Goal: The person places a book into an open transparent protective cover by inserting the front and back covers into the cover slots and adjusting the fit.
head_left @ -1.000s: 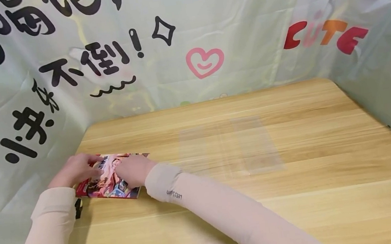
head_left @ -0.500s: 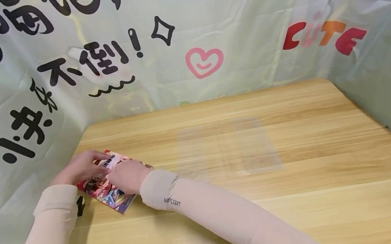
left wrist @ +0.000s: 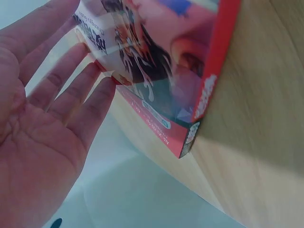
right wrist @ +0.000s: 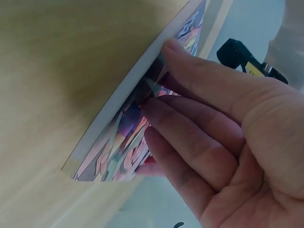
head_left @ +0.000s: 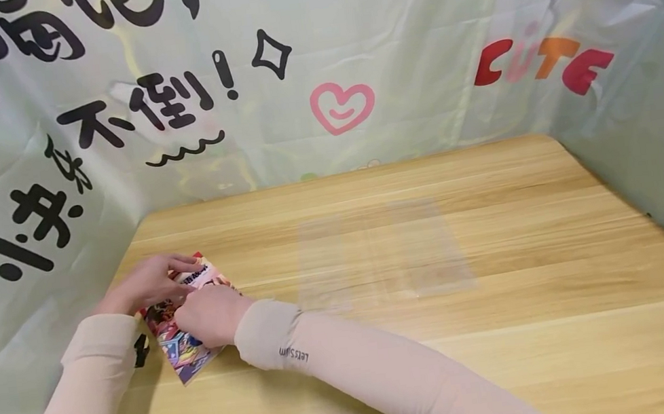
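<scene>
A thin book with a colourful cartoon cover (head_left: 184, 357) and a red spine lies at the left of the table, turned at a slant. My left hand (head_left: 156, 281) is over its upper left part; in the left wrist view its fairly straight fingers (left wrist: 97, 102) touch the glossy cover (left wrist: 156, 61) near an edge. My right hand (head_left: 212, 314) is bent over the cover's middle. Seen from the right wrist, the thumb (right wrist: 173, 46) is at the book's pale edge (right wrist: 114, 104) and the bent fingertips meet the cover. The right hand hides part of the book.
A clear plastic sheet (head_left: 381, 256), like a book jacket, lies flat mid-table. A small black device (head_left: 142, 350) sits by the left wrist. Printed cloth (head_left: 399, 42) hangs behind and at both sides of the wooden table (head_left: 540, 361).
The book has turned clockwise on the table, its near corner swinging toward me and leftward. Both hands have stayed on it, the left shifting slightly right and the right slightly left.
</scene>
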Available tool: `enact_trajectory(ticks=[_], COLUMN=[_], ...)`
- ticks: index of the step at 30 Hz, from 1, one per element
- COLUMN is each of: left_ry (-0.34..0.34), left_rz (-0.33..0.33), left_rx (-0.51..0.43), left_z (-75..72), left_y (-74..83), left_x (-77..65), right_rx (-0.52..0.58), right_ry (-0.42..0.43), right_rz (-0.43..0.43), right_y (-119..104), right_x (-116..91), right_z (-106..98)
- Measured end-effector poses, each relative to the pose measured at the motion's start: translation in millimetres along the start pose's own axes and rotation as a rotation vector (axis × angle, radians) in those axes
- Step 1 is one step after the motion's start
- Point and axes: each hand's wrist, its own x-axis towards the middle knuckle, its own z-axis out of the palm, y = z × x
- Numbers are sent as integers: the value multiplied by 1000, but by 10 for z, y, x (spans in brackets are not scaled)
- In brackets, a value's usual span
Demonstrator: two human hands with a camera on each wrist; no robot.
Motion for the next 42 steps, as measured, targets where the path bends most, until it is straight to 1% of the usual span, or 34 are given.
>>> enact_trajectory(ticks=[5,7,10,13,15,17,20,22,24,27,30,33,35,37,42], left_ry=[-3,-2,10,39,66,101,144,146,124,71,34,15,13,17,40], left_rz=[23,26,28,37,51,47,-16,-83,-158,-246,-320,-382,-411,-424,-411], left_rx=[-20,-24,-11,22,49,78,119,135,153,164,163,151,139,131,133], left_z=[17,29,46,60,60,39,-11,-43,-57,-65,-76,-91,-88,-72,-17], left_y=[47,54,71,82,78,53,-13,-82,-152,-229,-234,-207,-183,-162,-127], left_x=[-2,-2,-8,-44,-90,-162,-302,-401,-493,-595,-664,-709,-732,-750,-757], right_rx=[-4,3,28,58,63,65,46,29,19,7,-5,-17,-15,-9,11], right_ry=[17,25,31,38,40,32,27,25,40,41,33,35,35,32,-3], right_rz=[1,17,75,139,180,225,301,344,373,393,389,377,368,365,366], right_y=[-58,-69,-77,-82,-75,-57,-3,47,92,140,149,145,143,137,122], right_x=[-8,-12,-20,-30,-37,-47,-68,-81,-88,-91,-105,-128,-141,-148,-152], right_z=[8,12,7,-7,-15,-17,1,23,44,64,60,50,52,56,51])
